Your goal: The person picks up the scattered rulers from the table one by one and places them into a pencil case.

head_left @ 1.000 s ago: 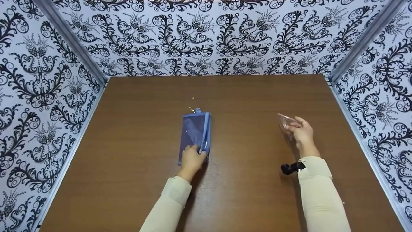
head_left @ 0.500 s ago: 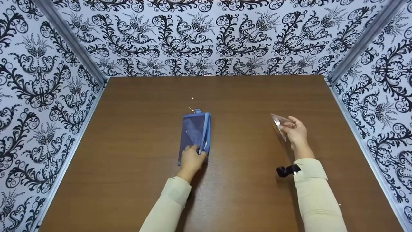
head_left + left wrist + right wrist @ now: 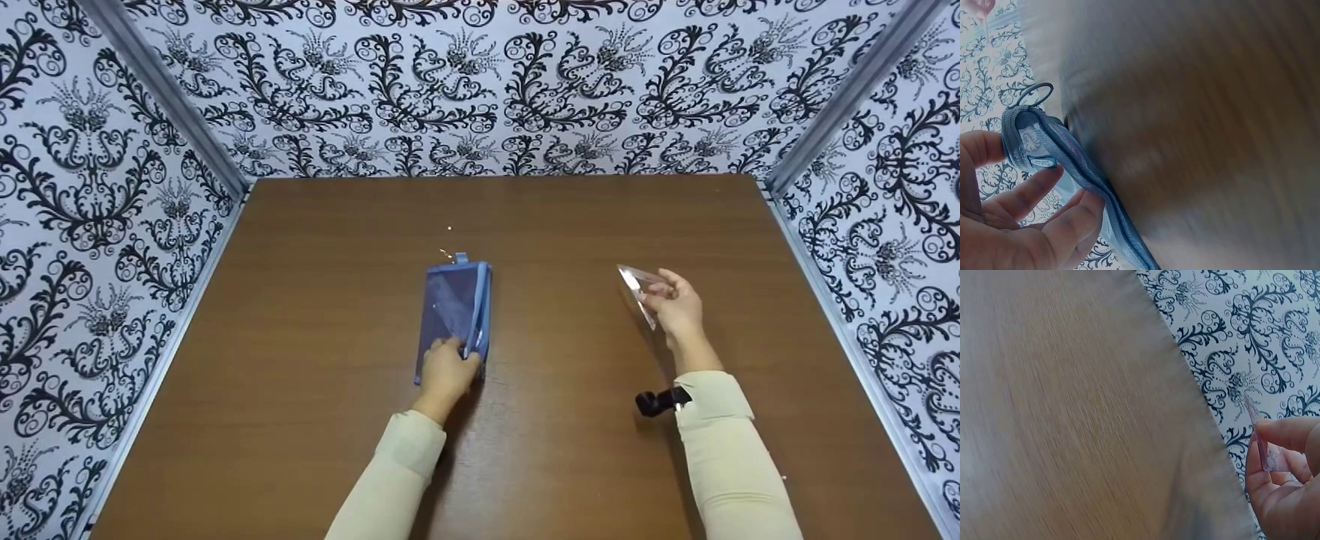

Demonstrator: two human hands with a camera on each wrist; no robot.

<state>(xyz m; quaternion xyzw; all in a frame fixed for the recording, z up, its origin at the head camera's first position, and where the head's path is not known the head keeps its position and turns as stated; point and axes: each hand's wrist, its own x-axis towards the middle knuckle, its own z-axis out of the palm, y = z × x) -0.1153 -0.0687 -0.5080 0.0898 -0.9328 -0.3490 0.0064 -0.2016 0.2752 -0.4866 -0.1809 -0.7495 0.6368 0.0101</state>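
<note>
A blue mesh zipper pouch (image 3: 452, 300) lies left of the table's middle, its zipped edge gaping along the right side. My left hand (image 3: 448, 371) grips its near end, thumb at the opening. In the left wrist view the fingers pinch the pouch's edge (image 3: 1086, 174), with a loop and a small label beside them. A clear plastic triangular set square (image 3: 631, 285) is held above the table by my right hand (image 3: 681, 309). Thumb and fingers pinch the set square (image 3: 1264, 453) by one side in the right wrist view. What the pouch holds cannot be made out.
The brown wooden table (image 3: 555, 225) is bounded by patterned walls (image 3: 465, 82) at the back and both sides. Tiny pale specks (image 3: 447, 253) lie just beyond the pouch. A black camera mount (image 3: 660, 402) sticks out from the right wrist.
My right hand has moved left across the table with the set square, turning it slightly. The left hand and the pouch have stayed in place.
</note>
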